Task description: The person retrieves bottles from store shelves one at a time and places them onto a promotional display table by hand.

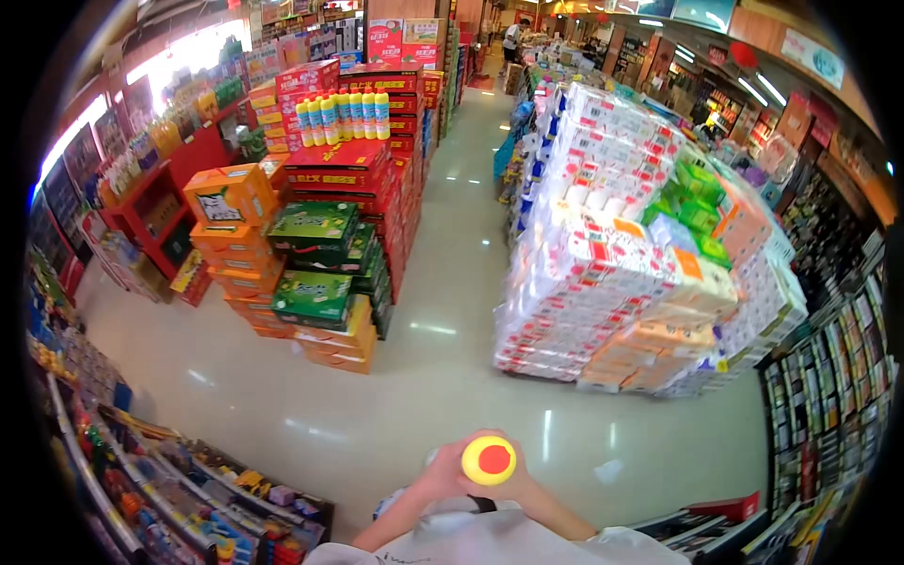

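Note:
A bottle [489, 460] with a yellow top and a red disc on it stands upright in front of my body, seen from straight above. My left hand [446, 470] wraps around it from the left, and my right hand [517, 482] closes on it from the right. The bottle's sides and most of my fingers are hidden beneath its top. Farther off, several yellow-capped bottles [344, 117] with blue-and-white labels stand in rows on stacked red cartons [339, 169].
Green cartons [315, 226] and orange cartons [234, 195] are stacked at left. Right of the aisle [461, 188] rises a big pile of wrapped paper packs [593, 254]. Shelves [179, 490] curve along the lower left, and a rack [829, 395] stands at right. A person [511, 40] is far down the aisle.

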Demonstrator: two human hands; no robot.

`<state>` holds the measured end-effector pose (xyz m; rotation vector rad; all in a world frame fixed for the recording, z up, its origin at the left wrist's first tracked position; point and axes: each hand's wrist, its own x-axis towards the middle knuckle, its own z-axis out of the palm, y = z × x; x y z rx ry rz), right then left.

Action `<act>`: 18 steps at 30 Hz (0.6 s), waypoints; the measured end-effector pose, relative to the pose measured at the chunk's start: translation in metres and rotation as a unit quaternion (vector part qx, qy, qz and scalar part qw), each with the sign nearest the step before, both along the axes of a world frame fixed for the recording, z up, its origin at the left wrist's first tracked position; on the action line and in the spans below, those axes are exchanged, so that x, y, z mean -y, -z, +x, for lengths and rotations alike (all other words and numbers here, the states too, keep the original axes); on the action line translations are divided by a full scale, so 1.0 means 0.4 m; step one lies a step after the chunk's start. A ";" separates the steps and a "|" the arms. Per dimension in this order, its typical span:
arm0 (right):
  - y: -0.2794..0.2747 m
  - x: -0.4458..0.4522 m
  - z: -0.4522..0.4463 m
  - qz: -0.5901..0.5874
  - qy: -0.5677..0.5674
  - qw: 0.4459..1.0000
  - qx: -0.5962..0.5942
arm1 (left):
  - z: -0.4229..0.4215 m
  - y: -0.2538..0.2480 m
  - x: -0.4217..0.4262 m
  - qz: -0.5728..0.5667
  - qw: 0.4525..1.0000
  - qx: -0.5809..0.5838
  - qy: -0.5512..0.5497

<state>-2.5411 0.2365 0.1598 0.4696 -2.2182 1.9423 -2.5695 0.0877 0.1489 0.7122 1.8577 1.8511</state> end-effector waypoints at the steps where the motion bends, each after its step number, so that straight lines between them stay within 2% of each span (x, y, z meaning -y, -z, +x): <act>1: -0.018 -0.001 -0.041 -0.007 0.000 1.000 0.026 | -0.043 0.006 -0.004 0.015 1.000 -0.006 -0.002; 3: -0.044 -0.002 -0.118 0.008 0.008 0.999 0.051 | -0.120 0.015 -0.004 0.036 0.999 -0.013 -0.007; 5: -0.035 -0.003 -0.176 -0.017 -0.005 0.999 0.046 | -0.186 0.014 -0.005 0.030 0.997 -0.071 0.000; 9: -0.005 -0.006 -0.275 -0.006 0.024 1.000 0.004 | -0.295 -0.008 -0.020 0.062 0.998 -0.007 0.023; 11: 0.007 -0.008 -0.313 -0.088 0.001 0.996 0.015 | -0.340 0.004 -0.027 0.052 0.998 -0.028 0.020; 12: 0.016 -0.014 -0.331 -0.091 0.005 0.996 0.017 | -0.363 0.014 -0.029 0.049 0.998 -0.025 0.024; 14: 0.027 -0.036 -0.378 -0.026 -0.031 0.999 0.003 | -0.418 0.029 -0.036 0.043 0.998 -0.025 0.042; 18: 0.020 -0.076 -0.499 0.008 -0.028 1.000 -0.002 | -0.533 0.010 -0.069 0.036 0.998 -0.038 0.035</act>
